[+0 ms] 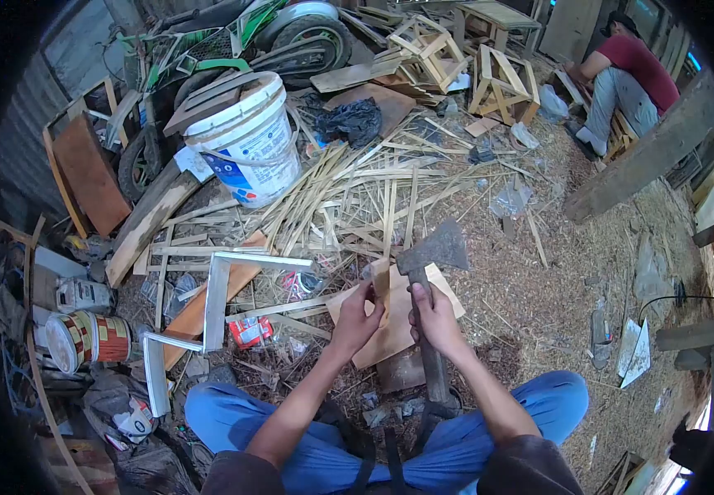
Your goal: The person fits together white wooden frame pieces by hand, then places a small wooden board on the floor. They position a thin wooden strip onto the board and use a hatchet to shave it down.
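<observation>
My right hand (436, 320) is wrapped round the wooden handle of a hatchet (435, 250), high up near the head. The broad metal blade points up and to the right. Between the fingers and thumb of my left hand (353, 323) is a small piece of wood (381, 285), held upright just left of the hatchet head. Below both hands, thin light-brown boards (444, 290) lie over a round wooden block (402, 371) between my knees.
Wood strips (357, 186) litter the floor ahead. A white bucket (250, 144) with boards on top stands ahead left, before a green motorcycle (208, 54). Wooden frames (501, 87) are piled behind. Another person (633, 82) sits far right, behind a slanting post (646, 157).
</observation>
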Motion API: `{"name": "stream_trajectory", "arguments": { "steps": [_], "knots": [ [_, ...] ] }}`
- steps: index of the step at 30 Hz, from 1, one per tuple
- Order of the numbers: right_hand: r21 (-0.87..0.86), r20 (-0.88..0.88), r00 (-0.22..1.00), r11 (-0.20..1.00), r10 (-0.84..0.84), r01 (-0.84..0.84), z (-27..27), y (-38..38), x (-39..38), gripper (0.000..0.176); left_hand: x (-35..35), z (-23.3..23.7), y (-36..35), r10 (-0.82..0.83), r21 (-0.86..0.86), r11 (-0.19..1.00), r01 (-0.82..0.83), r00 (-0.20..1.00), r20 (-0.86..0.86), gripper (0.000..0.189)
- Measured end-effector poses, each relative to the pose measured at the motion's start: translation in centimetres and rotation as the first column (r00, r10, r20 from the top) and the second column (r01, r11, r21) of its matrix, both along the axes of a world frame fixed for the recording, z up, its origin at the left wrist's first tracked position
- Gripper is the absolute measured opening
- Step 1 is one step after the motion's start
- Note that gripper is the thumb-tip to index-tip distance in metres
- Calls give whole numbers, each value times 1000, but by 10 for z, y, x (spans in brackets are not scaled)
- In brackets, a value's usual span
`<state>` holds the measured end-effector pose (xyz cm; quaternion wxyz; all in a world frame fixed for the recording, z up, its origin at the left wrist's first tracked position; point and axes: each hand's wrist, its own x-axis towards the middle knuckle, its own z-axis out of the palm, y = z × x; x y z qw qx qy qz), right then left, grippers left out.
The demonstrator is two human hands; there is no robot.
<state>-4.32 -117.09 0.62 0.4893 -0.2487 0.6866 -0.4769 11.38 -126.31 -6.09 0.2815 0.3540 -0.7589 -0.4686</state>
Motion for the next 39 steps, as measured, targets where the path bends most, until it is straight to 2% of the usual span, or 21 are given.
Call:
{"name": "stream_trajectory", "arguments": {
  "steps": [3,4,8,10,11,13,14,16,20,22,23,25,26,28,29,31,32,36,37,38,39],
  "knots": [
    [-32,-24,999,999,31,-31,-7,3,-5,43,-1,-9,5,34,106,994,-33,999,-4,51],
    [-16,-33,999,999,34,-35,-9,4,-7,40,0,-7,4,-21,118,993,20,1000,6,59],
    [47,-82,996,998,41,-37,-20,10,-10,30,3,-18,3,-64,48,997,61,996,61,58],
    [48,-96,994,998,43,-39,-36,16,-14,28,4,-19,5,-157,215,971,100,951,268,56],
    [47,-114,993,998,43,-38,-43,19,-17,26,5,-25,6,-159,218,971,101,951,266,56],
    [67,-124,991,997,49,-41,-49,23,-20,26,5,-46,7,-192,75,981,179,950,246,57],
    [84,-133,990,995,56,-45,-51,24,-21,27,5,-55,5,-195,79,980,181,949,247,57],
    [90,-116,991,995,60,-50,-55,27,-24,27,3,-59,3,-239,39,967,253,838,491,65],
    [91,-123,989,993,87,-76,-52,28,-28,27,4,-46,-3,-237,57,970,238,853,465,80],
    [109,-92,993,992,77,-66,-53,27,-27,28,13,-36,-11,-248,0,958,288,826,506,90],
    [105,-72,996,993,56,-49,-54,27,-26,29,20,-30,-13,-244,16,962,274,826,507,90],
    [107,-89,992,991,88,-78,-55,23,-26,31,28,-11,-27,-81,-204,935,289,738,670,83],
    [106,-95,991,990,99,-89,-51,21,-25,31,33,-2,-32,-78,-204,936,286,736,673,83],
    [105,-104,990,991,100,-89,-43,14,-23,32,38,18,-40,23,-269,928,258,681,732,60],
    [87,-75,991,991,111,-104,-38,11,-21,32,40,30,-43,18,-268,926,265,681,732,60],
    [67,-45,991,990,124,-121,-36,6,-17,32,47,50,-48,77,-313,920,235,676,733,40],
    [70,-15,991,989,133,-131,-36,3,-15,33,52,52,-50,91,-335,921,200,724,684,33],
    [54,3,986,985,166,-166,-28,-1,-7,34,58,70,-61,7,-215,967,139,824,566,35],
    [56,-2,987,985,163,-162,-27,-1,-5,34,57,73,-62,-34,-154,981,120,881,471,35],
    [66,-53,982,982,181,-177,-28,0,-4,35,56,74,-63,-68,-90,990,109,928,366,36],
    [76,-104,974,978,199,-192,-29,1,-3,36,53,71,-63,-72,-91,990,111,930,360,36]
  ]
}}
